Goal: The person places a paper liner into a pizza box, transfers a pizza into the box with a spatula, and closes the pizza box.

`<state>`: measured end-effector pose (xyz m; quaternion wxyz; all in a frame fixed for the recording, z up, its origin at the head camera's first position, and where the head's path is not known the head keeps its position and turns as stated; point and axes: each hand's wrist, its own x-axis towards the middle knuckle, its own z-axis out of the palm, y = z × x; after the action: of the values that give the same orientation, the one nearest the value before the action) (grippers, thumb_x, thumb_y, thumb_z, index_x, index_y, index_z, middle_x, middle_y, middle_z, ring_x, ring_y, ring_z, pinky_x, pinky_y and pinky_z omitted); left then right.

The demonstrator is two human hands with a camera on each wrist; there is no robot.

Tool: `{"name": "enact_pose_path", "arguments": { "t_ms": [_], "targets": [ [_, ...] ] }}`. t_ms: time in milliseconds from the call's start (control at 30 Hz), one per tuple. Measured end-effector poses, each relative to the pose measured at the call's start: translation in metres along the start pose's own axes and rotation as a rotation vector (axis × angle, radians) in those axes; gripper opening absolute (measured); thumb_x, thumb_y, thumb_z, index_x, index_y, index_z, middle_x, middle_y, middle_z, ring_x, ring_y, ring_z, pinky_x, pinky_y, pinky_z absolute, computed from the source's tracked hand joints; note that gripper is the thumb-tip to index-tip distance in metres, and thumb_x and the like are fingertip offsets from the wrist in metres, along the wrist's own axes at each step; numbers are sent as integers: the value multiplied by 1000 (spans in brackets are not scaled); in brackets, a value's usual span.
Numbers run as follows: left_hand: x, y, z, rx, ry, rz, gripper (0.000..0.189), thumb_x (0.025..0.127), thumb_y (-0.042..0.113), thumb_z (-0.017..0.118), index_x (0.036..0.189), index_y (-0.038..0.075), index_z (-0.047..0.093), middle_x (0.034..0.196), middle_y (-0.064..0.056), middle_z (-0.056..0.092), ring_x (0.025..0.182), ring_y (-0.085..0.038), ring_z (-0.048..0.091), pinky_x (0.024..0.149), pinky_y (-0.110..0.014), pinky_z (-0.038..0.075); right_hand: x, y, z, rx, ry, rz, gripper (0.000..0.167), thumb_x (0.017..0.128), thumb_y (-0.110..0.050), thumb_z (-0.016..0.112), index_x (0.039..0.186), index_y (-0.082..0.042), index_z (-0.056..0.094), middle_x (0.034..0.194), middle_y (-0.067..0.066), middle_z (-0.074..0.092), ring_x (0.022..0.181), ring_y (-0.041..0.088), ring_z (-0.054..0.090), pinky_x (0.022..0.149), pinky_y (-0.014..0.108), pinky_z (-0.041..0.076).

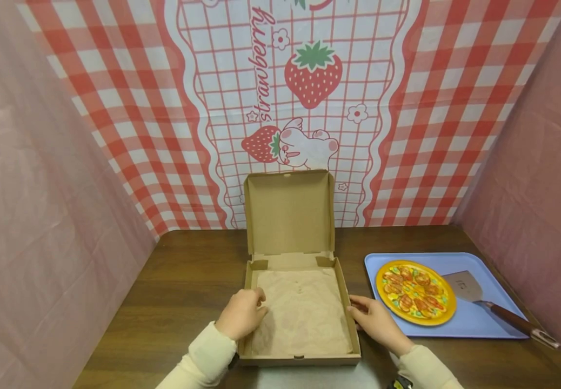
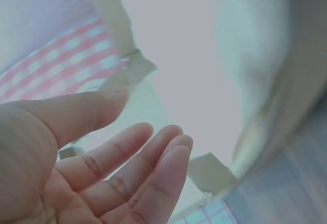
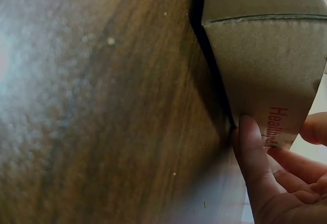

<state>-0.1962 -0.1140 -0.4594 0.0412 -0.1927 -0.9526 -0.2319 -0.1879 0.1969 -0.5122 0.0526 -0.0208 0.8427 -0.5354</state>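
Note:
A cardboard pizza box (image 1: 291,213) stands with its lid raised. Crumpled brown paper (image 1: 305,310) lines its base. Above the box's left wall is my left hand (image 1: 243,314), fingers loosely bent and thumb apart from them; the left wrist view shows nothing between them. Against the outside of the right wall (image 3: 265,60) rests my right hand (image 1: 376,323). One fingertip touches low on that wall beside red print, and the thumb comes near its upper edge.
Right of the box lies a blue tray (image 1: 485,324) with a pizza (image 1: 415,293) on an orange round base. A wooden-handled spatula (image 1: 462,285) lies beside it, its handle (image 1: 516,320) reaching past the tray's edge. A checkered strawberry cloth (image 1: 314,75) hangs behind the wooden table (image 1: 193,281).

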Motion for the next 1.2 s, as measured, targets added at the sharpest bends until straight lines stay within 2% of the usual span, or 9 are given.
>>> {"name": "enact_pose_path", "arguments": {
  "t_ms": [200,467,567,700,867,967,1200],
  "targets": [
    [5,11,-10,-142,4,22,14,88,14,69,96,3,69,86,-6,73,76,-15,67,66,-26,54,0,-2,-2,5,-7,-17,45,95,-7,60,131,17,50,109,27,68,89,24,69,63,28,59],
    [15,37,-6,-344,48,36,19,93,15,63,107,2,67,96,-9,71,85,-21,69,73,-27,56,-2,-8,-19,11,-3,-13,45,95,-6,58,135,13,49,120,32,63,95,26,68,67,29,60],
    [20,50,-2,-389,60,55,24,94,15,62,113,0,65,103,-14,70,92,-26,68,80,-33,57,-4,-12,-34,-54,24,-52,45,96,-8,59,135,12,50,121,32,63,92,27,69,66,28,60],
    [26,66,4,-390,52,53,39,95,25,62,127,3,59,120,-15,66,108,-29,64,91,-43,53,-10,-16,-59,-209,121,-155,42,94,-8,62,132,9,55,113,27,69,85,25,70,64,24,57],
    [33,86,15,-454,-16,19,62,95,36,61,146,7,41,142,-13,53,130,-31,51,106,-51,44,-20,-17,-97,-416,219,-227,43,93,-13,64,130,9,57,111,25,70,89,32,70,69,24,55],
    [38,97,22,-497,-51,12,70,94,37,62,151,9,33,147,-13,47,135,-32,46,111,-51,39,-28,-15,-121,-484,224,-204,50,96,-20,63,134,10,52,117,30,66,94,39,68,68,30,55],
    [50,126,43,-536,-130,34,80,91,45,64,154,14,26,157,-12,35,143,-30,37,116,-49,34,-43,-1,-172,-635,215,-96,67,100,-39,54,142,12,40,127,39,53,104,55,59,74,58,54]
  ]
}}
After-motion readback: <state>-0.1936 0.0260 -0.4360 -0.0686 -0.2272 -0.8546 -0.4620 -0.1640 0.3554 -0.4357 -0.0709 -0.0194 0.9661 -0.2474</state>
